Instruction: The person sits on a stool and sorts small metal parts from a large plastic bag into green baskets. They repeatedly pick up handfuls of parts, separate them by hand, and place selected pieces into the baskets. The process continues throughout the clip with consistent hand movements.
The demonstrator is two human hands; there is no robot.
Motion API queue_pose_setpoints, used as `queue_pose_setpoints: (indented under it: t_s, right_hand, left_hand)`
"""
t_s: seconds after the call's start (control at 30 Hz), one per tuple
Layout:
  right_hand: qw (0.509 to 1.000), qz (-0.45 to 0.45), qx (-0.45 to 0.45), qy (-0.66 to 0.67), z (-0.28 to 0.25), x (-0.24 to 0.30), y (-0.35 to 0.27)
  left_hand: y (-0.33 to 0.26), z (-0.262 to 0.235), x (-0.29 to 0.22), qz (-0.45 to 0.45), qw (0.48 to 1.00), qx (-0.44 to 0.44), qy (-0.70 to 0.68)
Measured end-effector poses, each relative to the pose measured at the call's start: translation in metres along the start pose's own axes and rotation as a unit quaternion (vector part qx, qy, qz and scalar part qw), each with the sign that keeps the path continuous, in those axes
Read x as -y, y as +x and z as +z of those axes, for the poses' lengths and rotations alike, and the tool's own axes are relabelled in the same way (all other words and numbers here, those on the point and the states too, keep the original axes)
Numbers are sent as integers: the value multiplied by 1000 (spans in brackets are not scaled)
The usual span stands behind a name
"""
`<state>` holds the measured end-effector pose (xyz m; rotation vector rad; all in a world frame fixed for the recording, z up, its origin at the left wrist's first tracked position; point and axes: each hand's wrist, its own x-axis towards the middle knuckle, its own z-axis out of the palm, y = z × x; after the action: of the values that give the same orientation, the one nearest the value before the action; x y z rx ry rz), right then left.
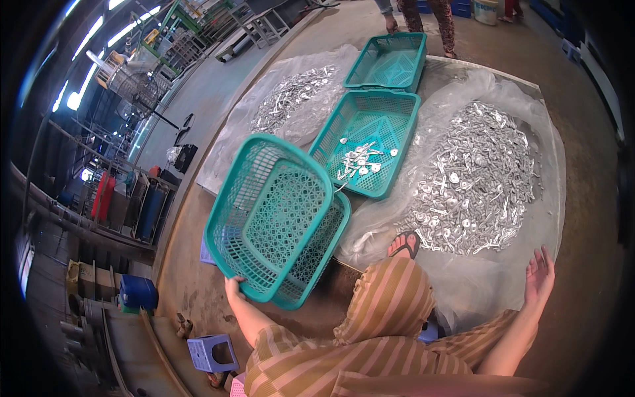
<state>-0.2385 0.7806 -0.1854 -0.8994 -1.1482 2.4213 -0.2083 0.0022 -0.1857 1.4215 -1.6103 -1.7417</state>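
The left hand's (235,286) fingers are hidden behind the tilted teal basket (278,221).

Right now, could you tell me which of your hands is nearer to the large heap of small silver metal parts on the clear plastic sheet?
Right. The right hand hovers open beside the heap; the left hand grips the tilted teal basket, farther away.

Teal plastic mesh basket (278,221), rectangular, with lattice walls and floor. It is empty and raised off the ground, tipped steeply so that its open side faces away from the viewer and its perforated underside shows. The left hand (235,288) grips its lower rim. It hangs just beside a second teal basket lying flat.
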Motion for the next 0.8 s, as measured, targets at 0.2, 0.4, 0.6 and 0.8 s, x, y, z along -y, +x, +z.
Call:
queue_pose_setpoints:
  t_s: [0.2, 0.4, 0.6, 0.8]
  right_hand:
    - [1000, 0, -18, -18, 6, -6, 6]
    - [997, 34, 10, -63, 6, -34, 21]
    - [990, 48, 32, -130, 48, -48, 6]
    - [979, 58, 78, -177, 57, -56, 0]
  left_hand:
    - [-13, -42, 107, -112, 984, 24, -135]
    - [45, -67, 169, -227, 954, 18, -198]
    - [13, -41, 140, -128, 981, 20, -142]
    - [51, -27, 121, -203, 972, 107, -42]
